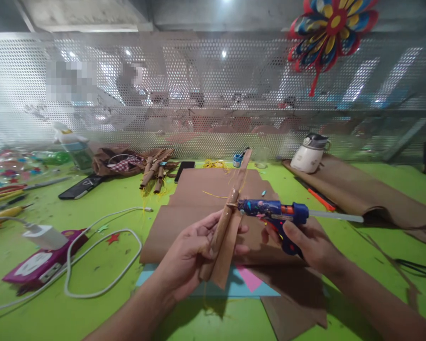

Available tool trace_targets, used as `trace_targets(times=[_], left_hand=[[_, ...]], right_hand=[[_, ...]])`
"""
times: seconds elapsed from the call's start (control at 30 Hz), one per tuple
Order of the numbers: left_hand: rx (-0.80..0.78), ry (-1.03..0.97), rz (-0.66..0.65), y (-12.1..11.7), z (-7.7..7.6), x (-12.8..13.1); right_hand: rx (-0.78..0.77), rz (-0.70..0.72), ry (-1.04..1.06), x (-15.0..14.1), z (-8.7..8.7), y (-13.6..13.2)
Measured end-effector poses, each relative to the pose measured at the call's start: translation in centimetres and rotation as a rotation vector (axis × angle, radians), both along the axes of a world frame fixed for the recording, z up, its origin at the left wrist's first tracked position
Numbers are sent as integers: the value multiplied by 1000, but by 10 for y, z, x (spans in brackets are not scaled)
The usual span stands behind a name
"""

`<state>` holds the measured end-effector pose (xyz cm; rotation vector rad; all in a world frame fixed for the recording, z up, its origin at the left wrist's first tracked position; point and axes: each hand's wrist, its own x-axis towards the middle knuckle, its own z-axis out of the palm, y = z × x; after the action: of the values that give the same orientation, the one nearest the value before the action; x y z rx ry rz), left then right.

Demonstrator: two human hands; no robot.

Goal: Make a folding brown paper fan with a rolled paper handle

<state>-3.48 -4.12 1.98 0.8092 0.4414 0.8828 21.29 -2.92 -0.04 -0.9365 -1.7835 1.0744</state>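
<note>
My left hand [195, 255] is closed around a brown paper roll [220, 232], a narrow tube held at a slant with a flat paper strip hanging along its right side. In my right hand [310, 244] is a blue glue gun [266, 210], with a clear glue stick [335, 216] jutting from its back. The gun's nozzle points left and meets, or nearly meets, the tube's edge, where a shiny line shows. Beneath both hands lie sheets of brown paper [177, 227].
A purple power strip [46, 260] with a white charger [44, 236] and cable sits left. Behind are finished-looking paper rolls [156, 170], a phone [81, 186] and a spray bottle [73, 147]. A white jug [308, 152] and an orange cutter [321, 199] stand and lie right.
</note>
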Motion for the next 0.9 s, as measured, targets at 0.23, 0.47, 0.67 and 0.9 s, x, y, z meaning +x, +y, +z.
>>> trace_targets(times=[0.23, 0.47, 0.67, 0.9], left_hand=[[-8, 21, 13, 1, 2, 0], [-24, -2, 44, 2, 0, 1], [-26, 15, 67, 4, 0, 2], [-52, 134, 168, 10, -1, -2]], right_hand=[[11, -52, -15, 1, 3, 2], [-73, 44, -66, 8, -1, 3], [-57, 26, -50, 14, 1, 4], [254, -441, -324, 20, 6, 37]])
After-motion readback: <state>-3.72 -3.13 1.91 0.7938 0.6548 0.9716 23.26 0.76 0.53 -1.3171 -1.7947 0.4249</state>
